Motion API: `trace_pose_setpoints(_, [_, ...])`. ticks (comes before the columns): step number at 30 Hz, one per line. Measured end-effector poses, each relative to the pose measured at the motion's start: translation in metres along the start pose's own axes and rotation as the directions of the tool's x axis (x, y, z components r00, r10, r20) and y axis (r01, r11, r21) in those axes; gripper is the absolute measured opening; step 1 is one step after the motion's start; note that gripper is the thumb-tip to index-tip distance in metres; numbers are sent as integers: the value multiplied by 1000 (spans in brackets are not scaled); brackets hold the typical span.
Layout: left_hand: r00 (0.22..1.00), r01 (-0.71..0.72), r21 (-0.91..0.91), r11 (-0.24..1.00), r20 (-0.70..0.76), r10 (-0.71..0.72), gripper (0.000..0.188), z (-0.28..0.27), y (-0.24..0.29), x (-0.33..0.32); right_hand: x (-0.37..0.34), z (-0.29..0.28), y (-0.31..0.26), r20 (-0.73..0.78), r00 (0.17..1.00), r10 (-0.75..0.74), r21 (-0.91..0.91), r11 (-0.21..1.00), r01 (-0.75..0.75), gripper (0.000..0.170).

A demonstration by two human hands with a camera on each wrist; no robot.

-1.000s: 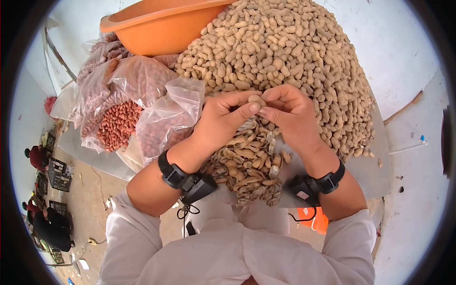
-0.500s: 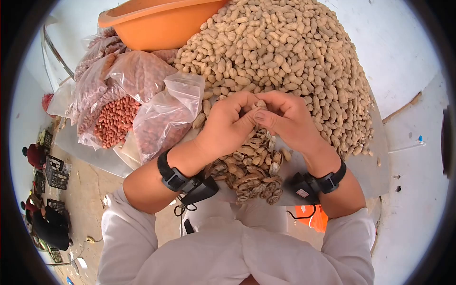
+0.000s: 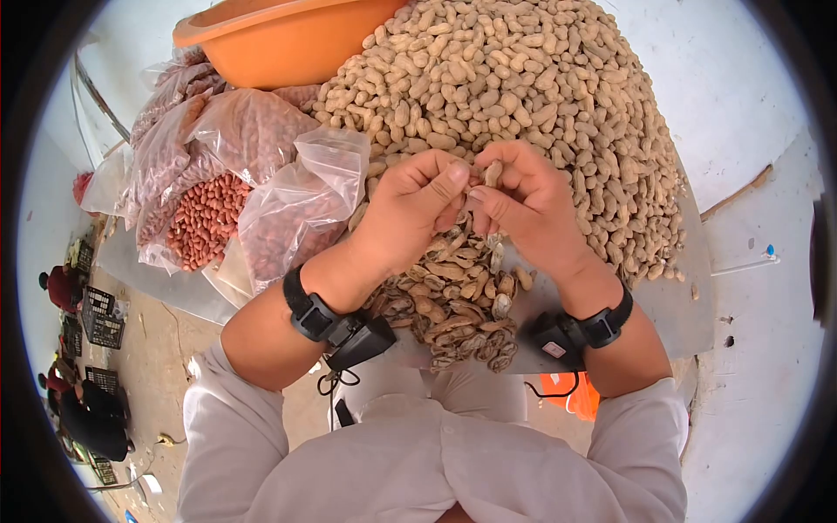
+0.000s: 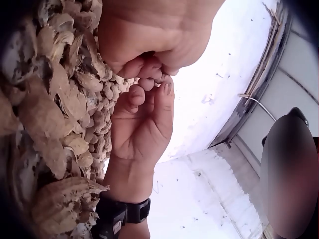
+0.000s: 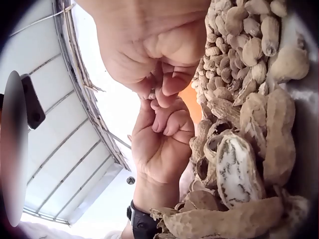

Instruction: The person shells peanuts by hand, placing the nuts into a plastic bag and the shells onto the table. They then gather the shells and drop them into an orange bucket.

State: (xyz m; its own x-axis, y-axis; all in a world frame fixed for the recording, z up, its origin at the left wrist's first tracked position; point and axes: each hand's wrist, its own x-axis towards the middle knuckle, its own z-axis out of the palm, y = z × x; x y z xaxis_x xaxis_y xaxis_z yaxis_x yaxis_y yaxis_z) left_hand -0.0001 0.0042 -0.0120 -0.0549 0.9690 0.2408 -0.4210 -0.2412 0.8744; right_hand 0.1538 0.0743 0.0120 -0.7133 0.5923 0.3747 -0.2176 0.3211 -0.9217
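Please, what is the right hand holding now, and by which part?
The right hand pinches a peanut pod by its lower end, between thumb and fingers; the upper end sticks out.

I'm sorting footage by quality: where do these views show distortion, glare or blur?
Head view: fisheye curving, dark corners, peanut pile fairly crisp; left wrist view: white wall washed out, nearest shells soft; right wrist view: blurred oval at left edge.

Beyond the shell pile [image 3: 458,296], the peanut [image 3: 493,173] has shifted toward the right hand [image 3: 536,209] and now stands steeply tilted at its fingers, where a second ago it sat between both thumbs. The left hand's [image 3: 410,209] thumb, close against the right thumb half a second ago, has moved apart from it, farther from the shell pile.
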Motion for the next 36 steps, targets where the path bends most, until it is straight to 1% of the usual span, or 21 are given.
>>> trace_pose_setpoints(1, [999,47,-79,996,-1,-47,20,2,3,0,0,-1,0,-13,1000,-9,20,1000,9,23])
trace_pose_setpoints(3, [990,142,-234,962,11,-144,20,5,8,1,1,-3,2,-23,1000,2,-36,999,-3,23])
trace_pose_setpoints(4, [987,162,-273,948,24,-161,21,4,8,1,1,-4,2,-29,1000,7,-65,998,-9,23])
trace_pose_setpoints(6, [980,198,-347,917,51,-193,22,1,7,2,1,-2,-2,-37,999,-20,-62,998,18,22])
trace_pose_setpoints(7, [977,213,-353,911,50,-209,22,0,7,2,2,-2,-3,-40,999,-34,-61,998,31,22])
trace_pose_setpoints(10, [965,254,-364,896,29,-262,21,-1,10,2,0,-1,0,-40,996,-83,-208,975,73,20])
trace_pose_setpoints(12, [953,280,-364,888,-6,-303,19,2,14,2,-1,1,-3,-38,988,-148,-329,936,127,19])
trace_pose_setpoints(13, [951,283,-359,889,-15,-308,19,2,13,2,-1,2,-4,-34,983,-179,-387,909,152,19])
trace_pose_setpoints(16, [948,286,-350,892,-35,-317,18,1,10,2,1,2,-2,37,943,-332,-546,783,297,20])
trace_pose_setpoints(19, [946,286,-348,893,-45,-321,17,4,11,1,3,3,-1,84,887,-455,-609,681,407,22])
trace_pose_setpoints(22, [940,298,-335,894,-60,-335,17,6,13,0,3,3,0,85,880,-466,-619,668,414,22])
trace_pose_setpoints(24, [933,312,-318,895,-72,-352,18,4,11,1,1,4,-4,33,923,-385,-620,716,321,21])
trace_pose_setpoints(25, [941,313,-276,909,-43,-337,18,4,12,2,0,4,-6,7,940,-341,-618,737,272,21])
trace_pose_setpoints(27, [949,312,-194,930,22,-314,17,3,15,1,-1,5,-9,-53,951,-306,-593,775,216,20])
trace_pose_setpoints(28, [947,319,-148,936,26,-319,17,1,16,1,-1,5,-9,-83,954,-287,-580,793,188,20])
trace_pose_setpoints(30, [945,328,-56,943,33,-326,20,-5,21,0,-2,2,-6,-83,975,-205,-511,849,135,19])
trace_pose_setpoints(31, [945,323,62,944,30,-326,23,-7,27,-2,-3,0,-5,-80,983,-162,-475,873,106,19])
trace_pose_setpoints(34, [924,335,388,859,45,-380,24,-10,47,-5,-2,-3,1,44,999,-21,-286,958,33,20])
trace_pose_setpoints(35, [929,318,477,820,18,-371,26,-8,49,-7,-2,-6,-2,117,993,13,-296,955,23,24])
trace_pose_setpoints(36, [932,306,514,801,10,-362,26,-8,49,-7,-2,-7,-4,149,989,25,-231,973,10,23])
